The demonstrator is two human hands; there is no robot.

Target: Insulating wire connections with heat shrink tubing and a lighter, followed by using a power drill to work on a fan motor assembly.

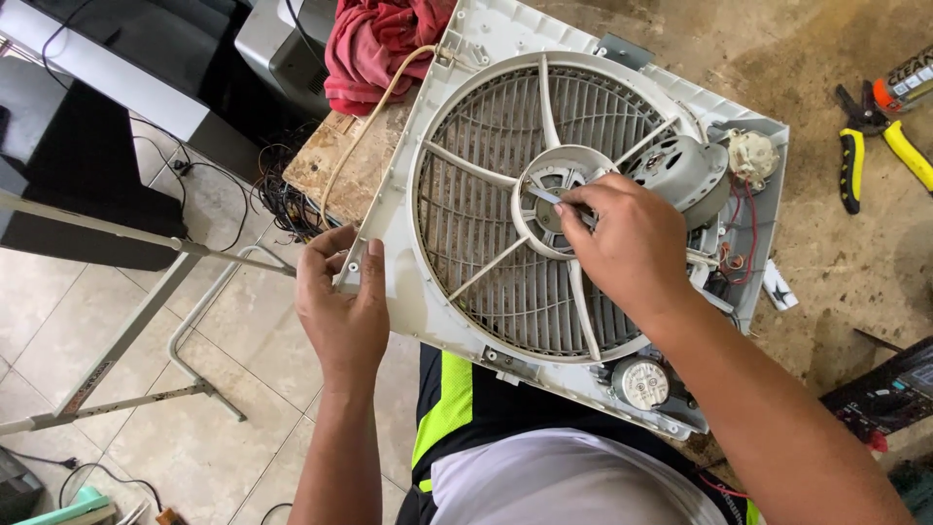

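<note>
A white box-fan housing (486,39) with a round grille (476,224) lies flat on a worn wooden workbench (836,262). My left hand (342,301) grips the housing's left edge, thumb on top. My right hand (627,243) is over the grille's central hub (549,185), fingers pinched on a thin metal tool or shaft (556,199) that pokes into the hub. A grey motor (680,170) sits just right of the hub, partly behind my right hand. A round timer dial (641,382) is at the housing's near edge.
Yellow-handled pliers (860,160) lie at the bench's right. A red cloth (374,44) is bunched at the back. A dark device (889,389) rests near my right forearm. A metal stand (136,321) and tangled cables (282,199) are on the tiled floor at left.
</note>
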